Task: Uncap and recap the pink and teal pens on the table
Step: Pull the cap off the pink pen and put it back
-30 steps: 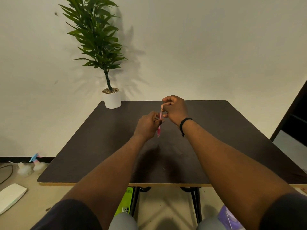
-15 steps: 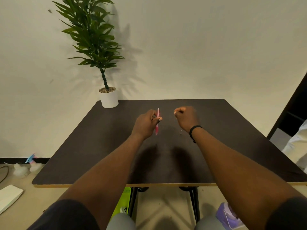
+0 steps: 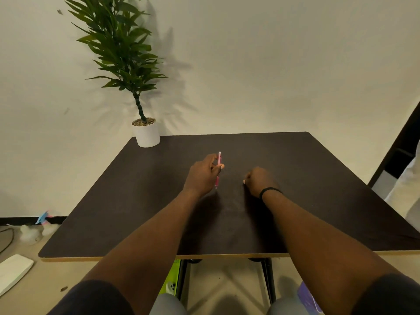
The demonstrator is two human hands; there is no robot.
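My left hand (image 3: 203, 176) grips a slim pink pen (image 3: 217, 178) around its middle. The pen stands nearly upright above the middle of the dark table (image 3: 318, 178), with a pale, thinner end pointing up. My right hand (image 3: 258, 180) is a closed fist a short way to the right of the pen and lower, close to the tabletop. It is curled around the pen's cap, which is almost hidden inside the fingers. No teal pen shows in this view.
A potted plant in a white pot (image 3: 146, 134) stands at the table's far left corner by the wall. On the floor to the left lie a white flat object (image 3: 13, 271) and small bottles (image 3: 34, 230). A person's pale clothing (image 3: 409, 194) shows at the right edge.
My hands, joined on the pen a second ago, have pulled apart. The right hand moved right and down toward the table, while the left kept the pen upright.
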